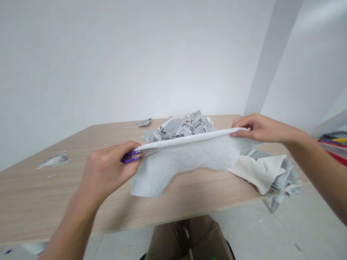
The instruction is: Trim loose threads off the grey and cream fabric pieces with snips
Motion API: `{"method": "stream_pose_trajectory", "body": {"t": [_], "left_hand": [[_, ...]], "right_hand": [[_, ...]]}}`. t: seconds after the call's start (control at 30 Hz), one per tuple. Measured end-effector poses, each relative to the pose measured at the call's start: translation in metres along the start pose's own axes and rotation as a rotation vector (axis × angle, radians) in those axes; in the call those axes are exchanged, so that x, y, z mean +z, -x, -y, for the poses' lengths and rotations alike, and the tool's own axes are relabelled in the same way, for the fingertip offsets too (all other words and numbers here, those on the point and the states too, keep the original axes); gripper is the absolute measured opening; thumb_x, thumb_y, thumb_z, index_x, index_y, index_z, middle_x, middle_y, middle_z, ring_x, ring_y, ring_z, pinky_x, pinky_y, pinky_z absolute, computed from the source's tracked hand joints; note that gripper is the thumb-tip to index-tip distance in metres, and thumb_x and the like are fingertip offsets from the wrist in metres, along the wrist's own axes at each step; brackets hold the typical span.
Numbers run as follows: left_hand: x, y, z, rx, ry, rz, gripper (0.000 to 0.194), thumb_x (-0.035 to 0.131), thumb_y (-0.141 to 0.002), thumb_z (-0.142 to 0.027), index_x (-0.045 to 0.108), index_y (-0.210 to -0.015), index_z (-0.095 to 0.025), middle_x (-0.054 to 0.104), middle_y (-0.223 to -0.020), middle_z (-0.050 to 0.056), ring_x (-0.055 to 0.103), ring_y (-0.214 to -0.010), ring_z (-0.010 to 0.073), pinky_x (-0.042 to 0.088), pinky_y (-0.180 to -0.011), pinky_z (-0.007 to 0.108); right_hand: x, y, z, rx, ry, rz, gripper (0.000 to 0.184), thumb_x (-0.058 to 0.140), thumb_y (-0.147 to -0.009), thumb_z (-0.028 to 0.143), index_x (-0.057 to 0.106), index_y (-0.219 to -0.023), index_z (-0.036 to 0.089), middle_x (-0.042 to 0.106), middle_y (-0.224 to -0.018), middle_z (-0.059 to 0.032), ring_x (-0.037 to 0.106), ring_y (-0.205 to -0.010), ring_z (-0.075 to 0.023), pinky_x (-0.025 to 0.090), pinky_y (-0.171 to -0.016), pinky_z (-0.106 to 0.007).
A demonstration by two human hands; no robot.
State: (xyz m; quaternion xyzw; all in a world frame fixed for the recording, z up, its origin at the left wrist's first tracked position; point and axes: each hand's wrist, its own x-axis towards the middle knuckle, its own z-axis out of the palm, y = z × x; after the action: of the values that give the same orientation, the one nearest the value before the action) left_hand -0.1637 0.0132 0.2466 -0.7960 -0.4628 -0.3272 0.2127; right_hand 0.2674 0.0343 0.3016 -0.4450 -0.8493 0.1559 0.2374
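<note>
- Currently, the step in hand appears to be drawing a white cloth (187,153) straight, judging by its taut upper edge; it hangs above the table (203,202), at the centre of the clock face used below.
- Left hand (110,164), at 9 o'clock: fingers closed, apparently pinching one end of that edge, with purple-handled scissors (131,157) tucked in the same grip, blades toward 3 o'clock.
- Right hand (257,128), between 2 and 3 o'clock: thumb and fingers pinch the other end.
- Next move, as judged, calls for even tension along the edge; any trimming would first need the scissors settled in a cutting hold, clear of snagging.
- Surroundings: pile of grey pieces (181,126) at 12 o'clock; loose scraps (55,160) far out at 9; fabric bundle (261,171) between 3 and 4.
- Hard to make out: the cloth's far face is hidden; blade contact with it cannot be confirmed; the pile's lower front is covered; coloured items (334,146) at 3 o'clock are cut off and unidentifiable.
</note>
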Motion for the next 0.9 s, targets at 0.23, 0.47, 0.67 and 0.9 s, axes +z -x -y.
{"method": "stream_pose_trajectory", "body": {"t": [0.23,0.47,0.67,0.9], "left_hand": [[-0.020,-0.019,0.012,-0.138,0.025,0.044,0.031,0.060,-0.087,-0.050,0.073,-0.087,-0.022,0.061,-0.060,-0.006,0.049,-0.055,0.0097,0.031,-0.057,0.020],[0.109,-0.038,0.059,-0.158,0.111,0.510,0.037,0.057,-0.087,-0.051,0.074,-0.086,-0.018,0.075,-0.081,0.004,0.062,-0.067,0.0174,0.039,-0.062,0.025],[0.192,-0.008,0.070,-0.169,0.100,0.633,0.032,0.057,-0.089,-0.042,0.074,-0.102,-0.019,0.078,-0.087,0.007,0.069,-0.071,0.0200,0.047,-0.067,0.026],[0.186,0.036,0.074,-0.111,-0.049,0.748,0.031,0.047,-0.094,-0.029,0.068,-0.114,-0.019,0.077,-0.100,0.013,0.072,-0.085,0.0271,0.050,-0.077,0.034]], "right_hand": [[-0.018,-0.003,-0.002,0.101,-0.040,-0.082,0.049,0.067,-0.082,0.059,0.080,-0.087,0.012,0.069,-0.068,0.0006,0.056,-0.061,-0.0090,0.036,-0.054,-0.024],[0.070,-0.077,-0.101,0.040,0.068,-0.048,0.035,0.063,-0.087,0.042,0.074,-0.072,0.013,0.066,-0.063,-0.0001,0.054,-0.058,-0.0127,0.036,-0.054,-0.023],[0.156,-0.104,-0.166,0.039,0.133,-0.037,0.026,0.062,-0.087,0.028,0.075,-0.070,0.013,0.071,-0.066,-0.0044,0.060,-0.062,-0.0173,0.039,-0.059,-0.025],[0.170,-0.067,-0.173,-0.126,0.173,-0.013,0.025,0.053,-0.098,0.028,0.076,-0.102,0.019,0.074,-0.102,-0.0117,0.066,-0.098,-0.0241,0.048,-0.087,-0.034]]}}
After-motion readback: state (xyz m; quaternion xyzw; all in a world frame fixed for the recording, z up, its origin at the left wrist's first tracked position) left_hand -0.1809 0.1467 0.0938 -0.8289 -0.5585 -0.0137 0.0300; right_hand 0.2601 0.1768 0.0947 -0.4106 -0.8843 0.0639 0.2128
